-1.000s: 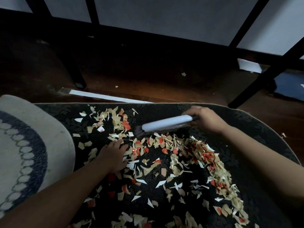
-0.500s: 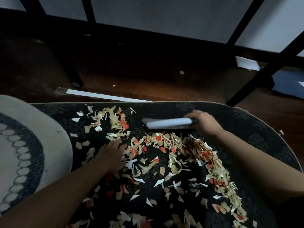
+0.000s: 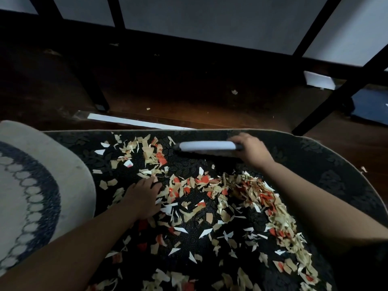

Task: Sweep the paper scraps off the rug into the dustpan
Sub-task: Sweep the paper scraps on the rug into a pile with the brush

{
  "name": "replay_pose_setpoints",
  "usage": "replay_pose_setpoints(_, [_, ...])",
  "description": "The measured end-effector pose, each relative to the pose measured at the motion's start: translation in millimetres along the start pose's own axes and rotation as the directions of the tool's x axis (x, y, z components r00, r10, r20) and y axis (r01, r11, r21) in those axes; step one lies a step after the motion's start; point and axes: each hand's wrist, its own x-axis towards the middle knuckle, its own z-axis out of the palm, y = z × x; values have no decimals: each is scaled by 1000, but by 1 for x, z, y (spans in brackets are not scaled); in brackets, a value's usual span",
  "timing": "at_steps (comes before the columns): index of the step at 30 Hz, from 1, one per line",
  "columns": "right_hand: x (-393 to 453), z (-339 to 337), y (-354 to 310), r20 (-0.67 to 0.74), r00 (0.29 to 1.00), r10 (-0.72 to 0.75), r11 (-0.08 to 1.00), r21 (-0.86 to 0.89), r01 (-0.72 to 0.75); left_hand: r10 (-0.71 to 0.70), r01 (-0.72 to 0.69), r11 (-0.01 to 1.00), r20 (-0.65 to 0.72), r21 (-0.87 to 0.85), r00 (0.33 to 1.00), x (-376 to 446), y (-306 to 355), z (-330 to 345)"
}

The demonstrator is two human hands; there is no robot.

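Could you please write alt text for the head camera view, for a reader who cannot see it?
A person's right hand grips a white hand brush near the far edge of a dark patterned rug strewn with beige, white and red paper scraps, while the left hand rests flat on the scraps. No dustpan is visible.

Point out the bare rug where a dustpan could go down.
Free: the dark rug strip right of the right hand, up to its curved edge; also a small gap under the brush, between the two scrap clusters. Crowded: paper scraps from the left hand across to the lower right.
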Motion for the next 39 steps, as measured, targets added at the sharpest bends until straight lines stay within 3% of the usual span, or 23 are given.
replay_pose_setpoints(5, [-21, -6, 6, 178, 973, -144, 990, 19, 143, -13, 13, 1000, 3, -14, 1000, 0, -3, 2])
replay_pose_setpoints(11, [-1, -36, -12, 48, 984, -172, 985, 40, 170, -34, 31, 997, -49, -66, 998, -4, -14, -3])
replay_pose_setpoints(20, [58, 5, -75, -128, 991, 44, 998, 40, -39, -118, 108, 985, -73, -136, 990, -15, -51, -2])
replay_pose_setpoints(25, [68, 32, -84, -124, 972, 199, 980, -3, -201, -181, 173, 976, -51, -136, 982, -25, -75, 5])
replay_pose_setpoints(29, [63, 31, -94, 101, 995, 18, 999, -33, -15, -206, 199, 968, -29, -156, 978, -27, -81, 9])
replay_pose_setpoints(35, [38, 6, -84, 289, 941, -176, 984, 19, 179, -191, 182, 967, -32, -179, 981, -30, -75, 4])
replay_pose_setpoints(39, [28, -15, -79, 218, 943, -252, 967, 29, 252, -189, 182, 970, -29, -162, 981, -29, -73, 2])
